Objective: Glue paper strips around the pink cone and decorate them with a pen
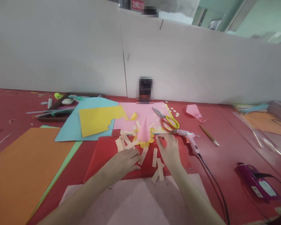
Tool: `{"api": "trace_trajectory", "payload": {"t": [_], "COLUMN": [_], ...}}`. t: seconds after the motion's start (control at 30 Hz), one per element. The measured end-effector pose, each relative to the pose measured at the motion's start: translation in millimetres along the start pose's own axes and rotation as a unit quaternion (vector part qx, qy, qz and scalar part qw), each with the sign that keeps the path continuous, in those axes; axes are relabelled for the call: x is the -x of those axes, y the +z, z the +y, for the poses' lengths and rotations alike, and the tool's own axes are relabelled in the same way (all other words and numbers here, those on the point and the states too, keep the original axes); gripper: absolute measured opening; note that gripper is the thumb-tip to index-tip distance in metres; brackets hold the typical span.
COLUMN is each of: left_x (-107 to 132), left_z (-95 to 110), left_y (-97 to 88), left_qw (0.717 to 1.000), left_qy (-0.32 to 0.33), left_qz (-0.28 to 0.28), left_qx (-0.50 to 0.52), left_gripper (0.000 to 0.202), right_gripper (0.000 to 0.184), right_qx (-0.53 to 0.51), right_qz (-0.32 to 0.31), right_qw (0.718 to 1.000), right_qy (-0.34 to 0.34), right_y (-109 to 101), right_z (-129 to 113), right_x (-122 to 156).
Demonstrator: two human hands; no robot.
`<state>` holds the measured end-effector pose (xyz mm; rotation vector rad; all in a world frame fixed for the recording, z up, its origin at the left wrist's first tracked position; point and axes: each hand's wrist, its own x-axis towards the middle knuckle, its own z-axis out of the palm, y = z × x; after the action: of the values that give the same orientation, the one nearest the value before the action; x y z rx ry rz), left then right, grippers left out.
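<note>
A pink paper cone (pixel 143 129) stands on a yellow scalloped paper disc (pixel 145 144) on a red sheet (pixel 103 156). Several cream paper strips (pixel 154 157) lie scattered around it. My left hand (pixel 125 161) rests flat on the red sheet, fingers stretched toward a strip (pixel 143 156) just right of the fingertips. My right hand (pixel 169 149) lies open beside the cone's right, fingers spread, holding nothing.
A white glue gun (pixel 189 138) with a black cord lies right of my right hand. Yellow-handled scissors (pixel 167 119), a pencil (pixel 209 135), a purple device (pixel 257 182), and blue, yellow, pink and orange sheets (pixel 21 168) surround the work. A white partition stands behind.
</note>
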<state>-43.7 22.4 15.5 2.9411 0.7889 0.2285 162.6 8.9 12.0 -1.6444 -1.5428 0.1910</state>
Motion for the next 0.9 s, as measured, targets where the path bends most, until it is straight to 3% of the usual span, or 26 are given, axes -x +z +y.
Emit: {"api": "trace_trajectory", "payload": {"t": [0.13, 0.27, 0.43, 0.57, 0.67, 0.77, 0.83, 0.9], "left_x": [-1.5, 1.2, 4.9, 4.4, 7.4, 13.4, 15.5, 13.6], "left_z": [0.6, 3.2, 2.9, 4.0, 5.4, 5.0, 4.4, 5.4], "left_y": [2.3, 2.7, 1.2, -0.3, 0.2, 0.6, -1.0, -3.8], "left_qw": [0.998, 0.995, 0.995, 0.994, 0.99, 0.975, 0.954, 0.941], "left_qy": [0.043, 0.072, 0.078, 0.083, 0.064, 0.029, 0.029, 0.048], "left_qz": [0.035, 0.055, 0.053, 0.068, 0.122, 0.221, 0.297, 0.331], "left_qx": [-0.023, -0.039, -0.037, -0.026, 0.008, 0.022, 0.002, -0.041], "left_gripper": [0.023, 0.024, 0.025, 0.024, 0.023, 0.018, 0.019, 0.023], "right_gripper": [0.017, 0.02, 0.022, 0.02, 0.018, 0.017, 0.017, 0.019], "right_qx": [-0.033, -0.013, -0.019, -0.075, -0.095, -0.101, -0.111, -0.137], "right_qz": [-0.047, -0.052, -0.039, -0.071, -0.1, -0.102, -0.097, -0.102], "right_qw": [0.998, 0.998, 0.997, 0.987, 0.981, 0.98, 0.978, 0.973], "right_qy": [0.03, 0.042, 0.067, 0.121, 0.135, 0.14, 0.145, 0.155], "right_y": [9.5, 13.7, 6.0, -1.4, -3.0, -2.4, -2.0, -1.3], "right_z": [-0.5, 3.8, 4.5, 2.6, 2.4, 2.5, 1.5, -0.4], "right_x": [0.1, 7.7, 11.3, 10.6, 10.6, 10.6, 10.6, 10.8]}}
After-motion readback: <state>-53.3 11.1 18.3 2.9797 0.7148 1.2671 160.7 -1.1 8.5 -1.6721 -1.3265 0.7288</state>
